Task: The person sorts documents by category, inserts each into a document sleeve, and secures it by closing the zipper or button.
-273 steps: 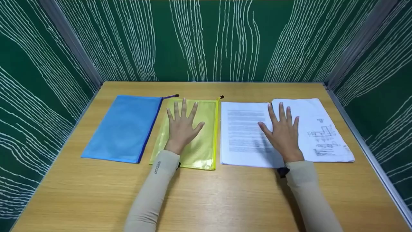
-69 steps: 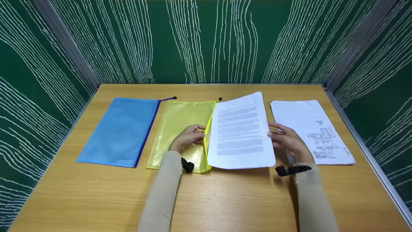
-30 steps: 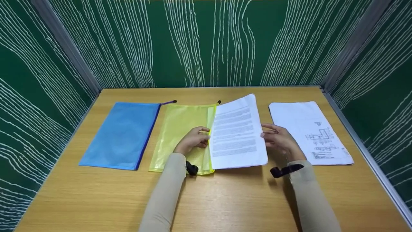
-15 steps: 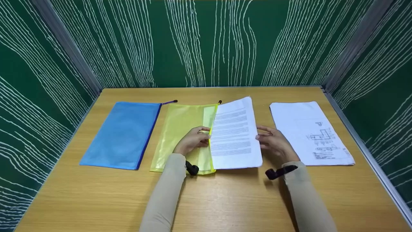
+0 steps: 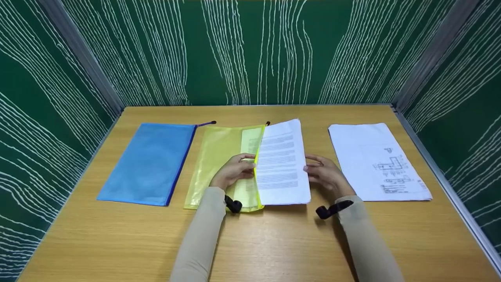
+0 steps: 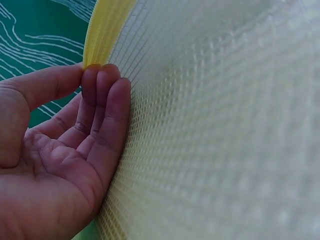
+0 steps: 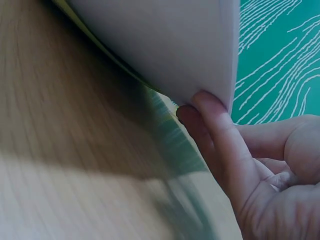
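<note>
A yellow mesh zipper pouch (image 5: 215,145) lies in the middle of the table, its mouth facing right. My left hand (image 5: 235,170) pinches the upper lip of that mouth; in the left wrist view, thumb and fingertips meet on the yellow zipper edge (image 6: 107,35). A stack of printed paper (image 5: 280,164) is partly inside the pouch, its left portion showing through the mesh. My right hand (image 5: 327,174) pinches the stack's right edge, which is raised off the table. The right wrist view shows fingertips under the white sheets (image 7: 165,45).
A blue zipper pouch (image 5: 146,164) lies at the left, its purple pull (image 5: 206,123) pointing right. Another paper stack with a technical drawing (image 5: 364,145) lies at the right. Green walls with white lines (image 5: 254,51) border the wooden table (image 5: 270,243).
The hands first lay flat on the pouch and papers. Then the right hand lifted the text stack and has slid it leftward into the yellow pouch, deeper now; the left hand keeps pinching the mouth.
</note>
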A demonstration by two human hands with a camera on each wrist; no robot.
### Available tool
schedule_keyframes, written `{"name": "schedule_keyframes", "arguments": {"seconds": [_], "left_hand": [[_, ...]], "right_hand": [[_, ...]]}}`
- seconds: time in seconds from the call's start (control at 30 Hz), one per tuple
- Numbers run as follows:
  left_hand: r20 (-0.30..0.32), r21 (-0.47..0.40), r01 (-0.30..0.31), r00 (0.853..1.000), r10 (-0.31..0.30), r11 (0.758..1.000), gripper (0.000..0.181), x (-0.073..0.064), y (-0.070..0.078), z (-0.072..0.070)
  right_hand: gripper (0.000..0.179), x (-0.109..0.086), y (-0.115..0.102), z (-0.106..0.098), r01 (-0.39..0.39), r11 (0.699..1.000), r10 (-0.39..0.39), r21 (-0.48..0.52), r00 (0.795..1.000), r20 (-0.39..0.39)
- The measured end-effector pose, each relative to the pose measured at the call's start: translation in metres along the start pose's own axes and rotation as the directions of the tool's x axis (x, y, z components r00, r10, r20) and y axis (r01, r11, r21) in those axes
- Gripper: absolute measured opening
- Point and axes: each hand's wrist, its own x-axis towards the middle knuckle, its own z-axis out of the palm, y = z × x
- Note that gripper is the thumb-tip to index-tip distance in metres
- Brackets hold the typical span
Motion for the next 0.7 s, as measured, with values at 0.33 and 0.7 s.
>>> {"name": "schedule_keyframes", "arguments": {"seconds": [0.33,0.7], "left_hand": [[0.011,-0.01,0.01,1.0,-0.01,1.0,0.043,0.002,0.0,0.0],[0.006,-0.007,-0.001,1.0,0.001,1.0,0.043,0.002,-0.002,0.002]], "right_hand": [[0.062,0.005,0.004,0.01,0.04,0.998,-0.043,0.049,0.997,0.058],[0.063,0.008,0.006,0.02,0.038,0.998,-0.041,0.052,0.997,0.069]]}}
